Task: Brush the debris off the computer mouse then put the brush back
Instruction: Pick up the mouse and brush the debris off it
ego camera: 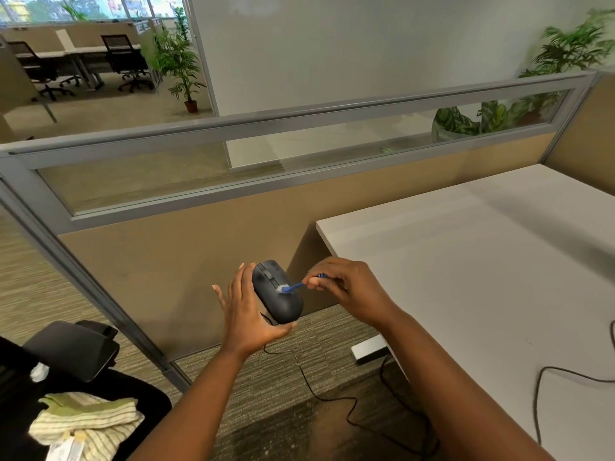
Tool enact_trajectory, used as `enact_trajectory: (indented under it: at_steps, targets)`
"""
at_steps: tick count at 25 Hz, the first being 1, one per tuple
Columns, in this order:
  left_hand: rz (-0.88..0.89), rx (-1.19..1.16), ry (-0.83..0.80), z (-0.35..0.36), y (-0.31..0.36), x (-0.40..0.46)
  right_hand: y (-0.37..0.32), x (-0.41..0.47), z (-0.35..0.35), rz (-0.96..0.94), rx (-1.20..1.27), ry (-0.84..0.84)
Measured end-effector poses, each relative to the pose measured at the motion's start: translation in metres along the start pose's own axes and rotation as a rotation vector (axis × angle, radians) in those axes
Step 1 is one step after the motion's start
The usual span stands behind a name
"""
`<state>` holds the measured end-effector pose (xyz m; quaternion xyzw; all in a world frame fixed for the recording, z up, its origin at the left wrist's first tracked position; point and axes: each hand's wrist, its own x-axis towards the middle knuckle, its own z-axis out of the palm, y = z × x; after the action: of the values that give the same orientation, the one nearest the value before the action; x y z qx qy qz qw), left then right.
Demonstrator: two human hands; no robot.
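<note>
I see the left hand (244, 316) cradling the dark computer mouse (277, 292) in mid-air, off the left edge of the white worktop (482, 261), thumb hooked under its near end, fingers straight up its left side. The right hand (346, 287) pinches a small blue brush (296, 287), white bristles touching the mouse's top. The mouse's cable (319, 394) trails to the carpet.

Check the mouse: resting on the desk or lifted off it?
Lifted. The left hand holds the computer mouse over the carpet, left of the desk, while the right hand brushes it.
</note>
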<state>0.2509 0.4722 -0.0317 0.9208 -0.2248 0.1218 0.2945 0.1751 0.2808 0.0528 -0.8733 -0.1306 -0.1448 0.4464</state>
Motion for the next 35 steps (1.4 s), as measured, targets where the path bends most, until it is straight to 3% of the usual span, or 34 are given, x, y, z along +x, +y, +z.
enact_trajectory:
  at_steps: [4,6,9,15,21,24,28,35]
  targets:
    - [0.016,-0.045,-0.021,0.000,-0.003,0.001,0.003,0.001,-0.009,0.143,0.032,-0.085]
    - [0.040,-0.049,-0.042,0.000,-0.001,0.003,0.005,0.001,-0.009,0.189,0.097,0.060]
    - [0.107,-0.020,-0.084,0.002,0.007,0.006,0.006,0.003,-0.008,0.148,0.154,0.229]
    - [0.193,0.025,-0.119,0.004,0.013,0.007,0.003,0.004,0.001,0.066,0.099,0.108]
    - [0.200,0.012,-0.115,0.006,0.015,0.007,0.009,0.006,-0.005,0.152,0.037,0.303]
    - [0.207,-0.021,-0.110,0.006,0.017,0.008,0.009,0.006,-0.005,0.147,0.105,0.250]
    - [0.217,-0.102,-0.097,0.006,0.019,0.010,0.016,0.003,-0.010,0.176,0.010,0.332]
    - [0.107,-0.250,-0.106,0.010,0.023,0.022,0.016,-0.005,-0.022,0.138,-0.004,0.134]
